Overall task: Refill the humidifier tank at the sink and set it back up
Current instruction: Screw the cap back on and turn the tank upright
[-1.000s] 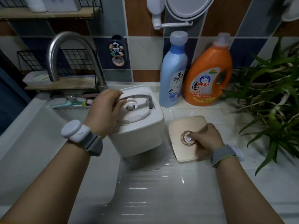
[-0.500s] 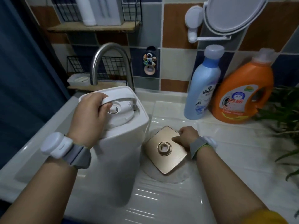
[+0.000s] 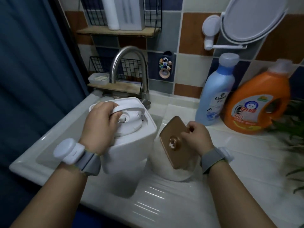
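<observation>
At nine o'clock, dark blue curtain (image 3: pixel 32 79). Above, at eleven, wire shelf (image 3: pixel 118 31) carrying white containers, contents unseen. Below it, curved steel faucet (image 3: pixel 128 69) arching over white sink (image 3: pixel 54 139), with a lower shelf behind bearing a small white tray (image 3: pixel 98 79) of pale items, too blurred to name.

Just left of centre, left hand (image 3: pixel 101 127), fingers curled round white handle (image 3: pixel 130 108) of white humidifier tank (image 3: pixel 131 145), lifted and tilted, its lower end over the sink's right edge. Tank opaque; water level impossible to tell.

Just right of centre, right hand (image 3: pixel 195 137) pinching the upper edge of gold lid (image 3: pixel 174 142), tipped up steeply on edge, round nozzle facing the camera. Under it, white round base (image 3: pixel 172 168) standing on the ribbed counter (image 3: pixel 164 203), touching the tank's side or just beside it; cannot tell which.

At two o'clock, blue softener bottle (image 3: pixel 215 92), then orange detergent jug (image 3: pixel 256 102), both capped, upright, near each other. Above, round white mirror (image 3: pixel 253 18) on a wall bracket. At three, green plant leaves (image 3: pixel 294 122).

Against half a second ago: lid then lying nearly flat on the base, now raised; tank gripped as before.
</observation>
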A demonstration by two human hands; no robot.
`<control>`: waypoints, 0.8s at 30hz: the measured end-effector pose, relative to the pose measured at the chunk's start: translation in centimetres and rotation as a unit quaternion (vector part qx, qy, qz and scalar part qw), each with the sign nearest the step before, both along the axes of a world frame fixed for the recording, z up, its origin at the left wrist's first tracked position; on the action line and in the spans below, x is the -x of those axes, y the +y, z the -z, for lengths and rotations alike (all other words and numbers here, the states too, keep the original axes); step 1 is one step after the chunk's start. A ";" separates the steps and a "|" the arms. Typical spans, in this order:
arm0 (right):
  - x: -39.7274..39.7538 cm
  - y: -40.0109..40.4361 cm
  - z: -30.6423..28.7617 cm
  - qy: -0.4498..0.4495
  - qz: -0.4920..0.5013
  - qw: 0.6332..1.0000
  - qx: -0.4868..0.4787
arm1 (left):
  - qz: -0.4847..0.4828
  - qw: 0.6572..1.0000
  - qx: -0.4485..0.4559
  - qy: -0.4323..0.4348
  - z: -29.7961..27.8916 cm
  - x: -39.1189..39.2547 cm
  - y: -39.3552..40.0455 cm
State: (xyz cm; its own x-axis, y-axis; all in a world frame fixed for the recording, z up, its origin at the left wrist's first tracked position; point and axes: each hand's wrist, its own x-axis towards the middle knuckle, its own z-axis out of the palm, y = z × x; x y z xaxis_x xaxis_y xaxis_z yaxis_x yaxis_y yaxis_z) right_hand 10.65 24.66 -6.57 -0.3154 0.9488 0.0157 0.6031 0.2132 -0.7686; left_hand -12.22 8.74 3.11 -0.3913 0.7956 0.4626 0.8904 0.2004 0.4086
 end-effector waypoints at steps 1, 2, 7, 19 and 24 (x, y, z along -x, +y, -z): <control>0.0 -0.9 -1.5 0.003 -0.009 0.999 -0.037 | 0.004 1.000 -0.005 0.003 -0.5 -0.4 -0.3; -0.3 -2.0 -3.1 -0.003 -0.013 0.998 -0.069 | 0.015 1.000 -0.014 0.008 -1.0 -0.8 -0.6; -3.3 -7.4 -9.9 -0.049 -0.006 0.980 -0.191 | 0.075 0.996 -0.051 0.016 -4.0 -2.8 -1.8; -12.9 -25.1 -15.8 -0.087 0.194 0.927 -0.309 | 0.311 0.948 -0.061 -0.019 -5.6 -12.9 -5.5; -18.8 -34.0 -15.3 -0.158 0.262 0.913 -0.271 | 0.425 0.903 -0.050 -0.038 -5.5 -20.7 -9.2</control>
State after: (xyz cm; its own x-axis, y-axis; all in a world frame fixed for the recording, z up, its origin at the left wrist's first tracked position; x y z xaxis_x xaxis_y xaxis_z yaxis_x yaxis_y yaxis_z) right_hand 29.47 -9.33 8.78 0.1087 0.8511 0.5136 0.9045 0.1296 -0.4062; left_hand 8.50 -0.46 8.62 0.3077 0.7788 0.5466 0.6738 -0.5839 0.4528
